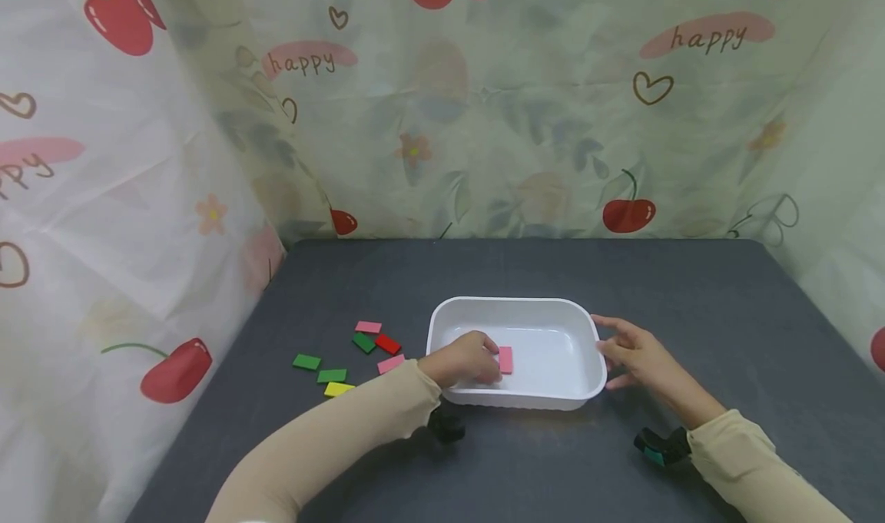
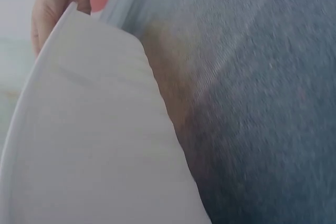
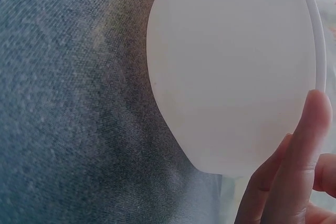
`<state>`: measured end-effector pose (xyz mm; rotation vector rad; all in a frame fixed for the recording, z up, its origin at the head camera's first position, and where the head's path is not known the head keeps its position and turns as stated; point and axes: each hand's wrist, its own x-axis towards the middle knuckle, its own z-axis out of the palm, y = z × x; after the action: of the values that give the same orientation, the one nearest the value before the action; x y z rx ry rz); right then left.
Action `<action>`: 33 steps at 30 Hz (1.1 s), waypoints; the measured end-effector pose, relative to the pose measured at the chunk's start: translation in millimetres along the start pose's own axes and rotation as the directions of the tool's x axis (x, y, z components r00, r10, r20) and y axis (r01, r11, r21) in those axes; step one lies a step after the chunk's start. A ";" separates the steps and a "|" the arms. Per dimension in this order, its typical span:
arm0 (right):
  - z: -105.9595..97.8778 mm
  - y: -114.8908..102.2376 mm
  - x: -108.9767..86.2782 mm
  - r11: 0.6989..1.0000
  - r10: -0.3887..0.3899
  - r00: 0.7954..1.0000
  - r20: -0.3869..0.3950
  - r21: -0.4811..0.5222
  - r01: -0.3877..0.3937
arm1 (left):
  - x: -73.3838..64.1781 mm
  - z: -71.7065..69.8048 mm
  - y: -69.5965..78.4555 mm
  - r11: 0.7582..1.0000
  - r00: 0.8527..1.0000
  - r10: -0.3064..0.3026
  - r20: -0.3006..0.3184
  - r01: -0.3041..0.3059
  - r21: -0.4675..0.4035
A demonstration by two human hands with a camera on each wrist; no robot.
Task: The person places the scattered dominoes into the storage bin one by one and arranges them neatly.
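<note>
Pink tile [image 1: 506, 359] — in the tray [image 1: 525, 401], can't tell if it's touching bottom | left hand [image 1: 465, 358] pinching it, looks like | right hand [image 1: 639, 360] spread against tray's end | could go wrong: tile lands crooked if let go unevenly — or tray skids if bumped

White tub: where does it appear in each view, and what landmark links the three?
Head: the white tub sits below and right of centre.
Left wrist: its outer wall fills much of the lower left.
Right wrist: its outer wall spans the upper middle to the right.
Shared landmark: the right hand, at one end of the tub.
</note>
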<state>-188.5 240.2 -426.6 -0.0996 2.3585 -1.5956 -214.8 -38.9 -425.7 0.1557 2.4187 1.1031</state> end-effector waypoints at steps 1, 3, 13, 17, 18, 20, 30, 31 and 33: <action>0.0 0.2 0.2 1.000 0.000 1.000 0.001 0.002 0.000 | 0.3 1.4 1.0 1.000 1.000 -0.004 0.003 0.004 -0.011; 0.1 0.5 0.7 1.000 -0.001 1.000 0.005 0.008 0.001 | 1.5 4.5 3.3 0.999 1.000 -0.014 0.012 0.014 -0.032; 1.3 0.2 1.4 1.000 0.007 1.000 -0.002 0.001 -0.007 | 8.6 20.6 23.0 1.000 0.998 -0.015 0.063 0.017 -0.024; 1.6 -0.4 0.9 1.000 0.008 1.000 -0.006 -0.002 -0.008 | 14.0 27.1 28.5 1.000 0.997 0.003 0.081 -0.001 -0.023; 1.7 -0.6 0.7 1.000 0.008 1.000 -0.007 -0.002 -0.008 | 15.1 28.4 30.0 1.000 0.996 0.007 0.087 -0.005 -0.024; 1.9 0.0 0.8 1.000 0.006 1.000 -0.012 -0.006 -0.006 | 16.7 30.4 33.1 0.999 0.994 0.013 0.107 -0.009 -0.043; 1.2 -1.0 -1.0 1.000 -0.002 1.000 -0.013 -0.013 0.002 | 27.5 40.9 42.0 0.986 0.976 0.060 0.209 -0.025 -0.167; 1.0 -1.1 -1.2 1.000 -0.003 1.000 -0.012 -0.010 0.003 | 28.4 42.0 42.7 0.983 0.975 0.064 0.213 -0.026 -0.180; 0.7 -0.9 -1.2 1.000 -0.003 1.000 -0.010 -0.006 0.003 | 29.8 44.2 44.2 0.978 0.973 0.066 0.223 -0.019 -0.209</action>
<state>-187.2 239.4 -425.7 -0.0969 2.3716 -1.5941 -224.5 29.5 -429.1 0.2529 2.0940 1.2721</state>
